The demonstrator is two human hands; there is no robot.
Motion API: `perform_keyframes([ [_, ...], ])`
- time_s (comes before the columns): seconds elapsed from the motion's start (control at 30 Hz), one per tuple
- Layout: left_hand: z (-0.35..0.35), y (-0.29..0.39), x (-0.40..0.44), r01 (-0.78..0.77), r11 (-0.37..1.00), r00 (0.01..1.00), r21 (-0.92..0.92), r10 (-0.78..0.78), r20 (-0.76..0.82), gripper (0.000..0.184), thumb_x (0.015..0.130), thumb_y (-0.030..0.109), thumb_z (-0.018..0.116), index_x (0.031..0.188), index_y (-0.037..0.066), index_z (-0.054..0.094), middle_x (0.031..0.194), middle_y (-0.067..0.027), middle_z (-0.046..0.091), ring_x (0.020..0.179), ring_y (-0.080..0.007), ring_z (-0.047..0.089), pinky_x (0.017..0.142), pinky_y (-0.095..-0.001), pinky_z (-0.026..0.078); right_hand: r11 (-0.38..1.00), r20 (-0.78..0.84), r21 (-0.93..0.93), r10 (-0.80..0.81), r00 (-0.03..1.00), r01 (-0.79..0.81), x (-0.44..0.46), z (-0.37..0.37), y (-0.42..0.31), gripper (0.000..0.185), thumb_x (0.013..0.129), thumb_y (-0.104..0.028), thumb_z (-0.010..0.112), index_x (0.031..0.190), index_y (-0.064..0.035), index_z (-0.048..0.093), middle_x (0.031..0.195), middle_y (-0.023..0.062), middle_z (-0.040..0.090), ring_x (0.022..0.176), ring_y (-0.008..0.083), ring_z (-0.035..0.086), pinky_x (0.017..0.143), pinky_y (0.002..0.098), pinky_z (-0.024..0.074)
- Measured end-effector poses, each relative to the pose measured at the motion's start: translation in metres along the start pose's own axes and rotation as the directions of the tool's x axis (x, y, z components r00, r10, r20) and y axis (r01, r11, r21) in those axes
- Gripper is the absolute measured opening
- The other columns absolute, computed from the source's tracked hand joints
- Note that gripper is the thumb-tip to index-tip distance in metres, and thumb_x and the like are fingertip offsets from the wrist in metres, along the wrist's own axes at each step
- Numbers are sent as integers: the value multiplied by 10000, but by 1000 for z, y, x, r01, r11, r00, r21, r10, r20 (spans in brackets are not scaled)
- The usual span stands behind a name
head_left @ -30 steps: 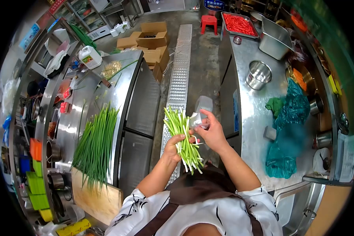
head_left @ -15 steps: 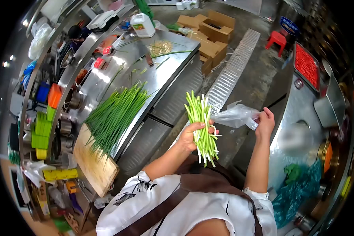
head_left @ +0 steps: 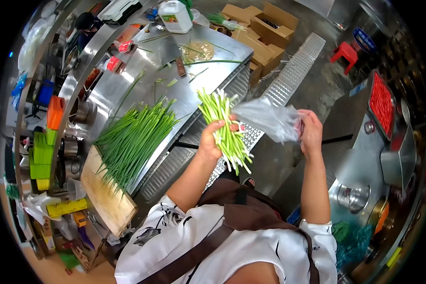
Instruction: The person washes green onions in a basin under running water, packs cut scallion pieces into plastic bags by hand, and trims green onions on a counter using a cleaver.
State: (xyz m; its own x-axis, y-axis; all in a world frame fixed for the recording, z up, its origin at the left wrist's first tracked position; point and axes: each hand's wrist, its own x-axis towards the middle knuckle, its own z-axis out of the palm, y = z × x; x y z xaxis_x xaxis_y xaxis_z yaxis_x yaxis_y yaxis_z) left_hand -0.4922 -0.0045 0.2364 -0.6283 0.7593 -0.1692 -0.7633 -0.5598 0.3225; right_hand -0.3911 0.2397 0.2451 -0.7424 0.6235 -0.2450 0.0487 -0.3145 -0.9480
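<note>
My left hand [head_left: 212,141] is wrapped round a bunch of cut pale green and white stalks [head_left: 232,152], which look like scallion or chive stems. A clear plastic bag [head_left: 269,119] stretches between my two hands. My right hand [head_left: 311,133] pinches its right end, while the other end reaches the fingers of my left hand beside the stalks; whether those fingers grip it is hard to make out. Long green stalks [head_left: 135,142] lie in a heap on the steel table [head_left: 163,113], partly over a wooden cutting board [head_left: 106,194].
Trimmings [head_left: 198,52] and a white jug [head_left: 175,18] are at the table's far end. Cardboard boxes [head_left: 274,28] stand on the floor beyond. A metal drain grate [head_left: 295,61] runs past a red stool [head_left: 345,56]. The right counter bears a tray of red food [head_left: 381,102].
My view has shifted. The bunch and my left hand have moved up and left in view. The bag is spread wider, and my right hand has risen a little.
</note>
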Motion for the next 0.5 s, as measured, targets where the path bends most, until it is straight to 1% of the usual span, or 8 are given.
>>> perform_keyframes([
  [0.03,-1,18,7,-43,999,999,-32,43,-4,447,718,113,579,1115,-10,414,873,-51,500,764,-170,522,811,-369,461,1000,13,-7,2,1000,-1,11,12,-1,170,825,-82,442,901,-18,580,609,29,542,475,79,433,414,205,309],
  [0.13,-1,76,26,-153,983,987,-100,157,31,590,701,90,589,1229,-37,360,881,-45,516,727,-156,524,854,-372,445,987,-161,152,-22,987,47,51,55,-5,220,822,-57,434,1019,20,495,649,71,565,453,85,422,384,208,288],
  [0.27,1,139,39,-321,937,922,-138,342,181,566,723,87,599,1221,-24,354,883,-24,489,749,-144,498,792,-316,439,983,-221,151,-69,973,104,92,92,25,250,811,-36,434,1049,31,466,741,127,607,472,102,461,388,219,333],
  [0.3,8,150,40,-348,923,909,-164,375,183,549,711,66,594,1205,-13,366,873,-24,484,739,-139,498,853,-343,426,996,-160,74,-45,986,58,92,112,29,222,876,-145,433,1045,-9,477,821,142,632,503,103,513,391,201,363],
  [0.33,9,160,43,-355,921,906,-159,381,185,549,711,66,594,1205,-13,366,873,-24,484,739,-139,498,853,-343,426,1000,-65,19,19,998,-18,90,131,34,226,887,-180,433,1039,-19,481,843,141,632,530,117,537,413,200,400],
  [0.37,10,167,46,-347,915,900,-206,387,201,553,710,66,594,1206,-14,364,873,-25,481,732,-139,499,872,-351,420,988,16,64,140,990,-141,89,152,39,220,894,-203,421,1011,-31,494,864,132,632,557,129,555,437,205,427],
  [0.43,13,177,53,-362,899,888,-245,413,202,563,706,68,594,1210,-11,356,885,-24,476,722,-139,501,871,-355,420,966,153,56,242,958,-253,101,191,55,223,897,-210,375,987,-51,503,934,107,616,626,182,582,485,255,448],
  [0.5,9,187,62,-380,887,878,-261,435,199,543,704,80,607,1186,-4,371,878,-29,478,718,-145,497,857,-354,421,932,330,171,252,910,-320,107,230,51,247,924,-248,374,997,-53,507,1020,115,586,783,192,573,618,293,462],
])
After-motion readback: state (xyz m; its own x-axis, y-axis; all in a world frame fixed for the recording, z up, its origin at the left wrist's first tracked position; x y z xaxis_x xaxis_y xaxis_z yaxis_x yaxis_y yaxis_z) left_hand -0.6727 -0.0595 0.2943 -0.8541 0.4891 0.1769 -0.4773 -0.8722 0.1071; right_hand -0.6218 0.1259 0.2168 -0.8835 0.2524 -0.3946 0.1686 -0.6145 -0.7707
